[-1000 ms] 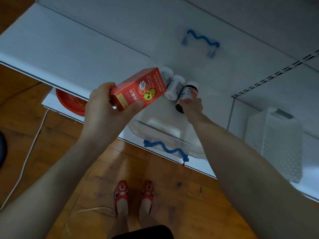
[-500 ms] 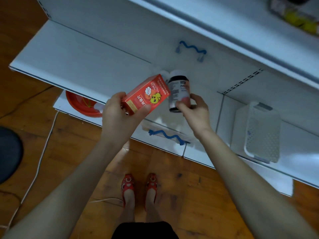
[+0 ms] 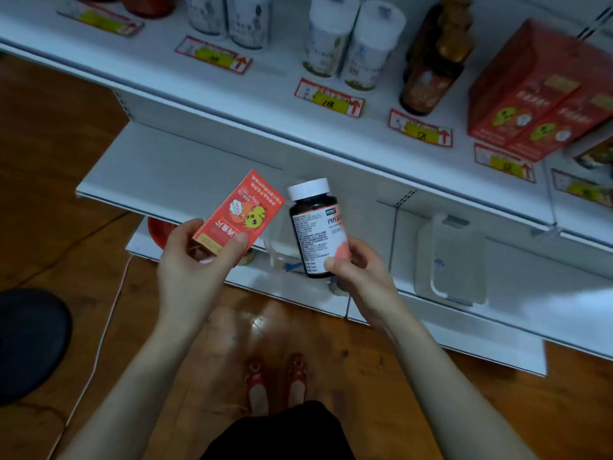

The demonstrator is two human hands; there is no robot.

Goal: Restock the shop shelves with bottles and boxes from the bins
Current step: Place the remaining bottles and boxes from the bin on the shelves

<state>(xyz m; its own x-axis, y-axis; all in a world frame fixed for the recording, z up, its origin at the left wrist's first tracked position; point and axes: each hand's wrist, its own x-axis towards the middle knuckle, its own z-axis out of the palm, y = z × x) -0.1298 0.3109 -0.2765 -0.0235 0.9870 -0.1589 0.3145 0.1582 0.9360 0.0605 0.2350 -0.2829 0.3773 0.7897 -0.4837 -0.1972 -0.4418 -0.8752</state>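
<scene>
My left hand (image 3: pixel 192 260) grips a small red box (image 3: pixel 238 212) with a yellow cartoon chick, tilted up to the right. My right hand (image 3: pixel 360 268) holds a dark bottle (image 3: pixel 315 227) with a white cap and a printed label, nearly upright. Both are raised in front of the white shelves. A clear bin with a blue handle (image 3: pixel 282 260) on the lowest shelf is mostly hidden behind the bottle and the box.
The upper shelf (image 3: pixel 265 104) carries white bottles (image 3: pixel 345 41), a dark brown bottle (image 3: pixel 431 61), red boxes (image 3: pixel 537 94) and price tags. A white basket (image 3: pixel 454 260) and a red bowl (image 3: pixel 159 230) sit low down. A black stool (image 3: pixel 30 343) and a white cable lie on the wooden floor.
My right hand lifted the dark bottle out of the clear bin and turned it upright. Both hands rose with their items, and my view tilted up, bringing the stocked upper shelf into sight.
</scene>
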